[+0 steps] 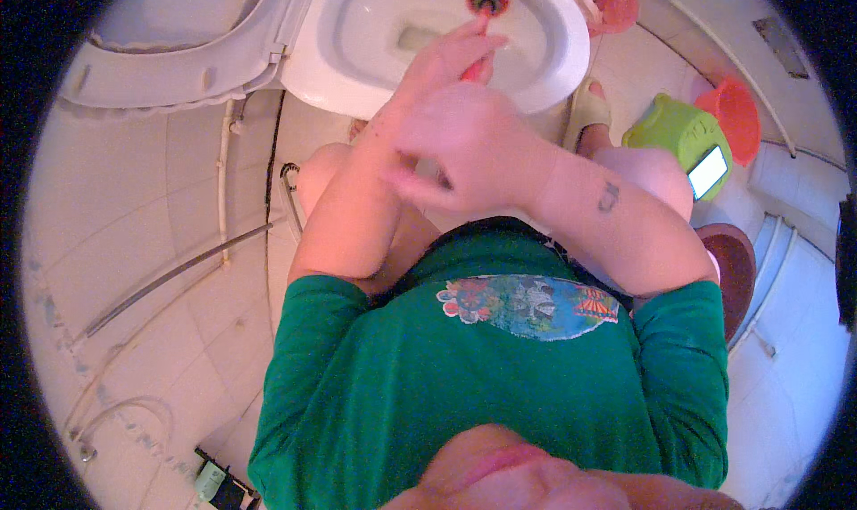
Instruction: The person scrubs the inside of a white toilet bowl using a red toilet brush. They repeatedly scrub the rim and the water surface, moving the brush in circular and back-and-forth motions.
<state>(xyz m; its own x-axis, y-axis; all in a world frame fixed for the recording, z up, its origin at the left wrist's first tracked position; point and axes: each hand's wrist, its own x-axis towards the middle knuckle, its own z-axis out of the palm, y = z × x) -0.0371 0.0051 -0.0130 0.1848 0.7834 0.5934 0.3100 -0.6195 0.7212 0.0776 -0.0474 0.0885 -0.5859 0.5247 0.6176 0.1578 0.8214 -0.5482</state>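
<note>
Before me is a white toilet bowl (569, 61) with its seat (147, 81) raised at the left. My left hand (462, 51) reaches over the bowl, closed around the red handle (477, 71) of what looks like a toilet brush. The brush's round head (488, 0), red-rimmed with a dark middle, is over the far right part of the basin. My right hand (455, 152) is blurred and curled, in front of my left forearm as seen here. Whether it touches that forearm or holds anything is not clear.
At the right a green plastic stool or tub (676, 132) bears a phone with a lit screen (708, 173). Beside it stands a red plastic container (736, 118). A red bag (616, 5) lies beyond the bowl. Pipes (224, 175) run along the tiled wall.
</note>
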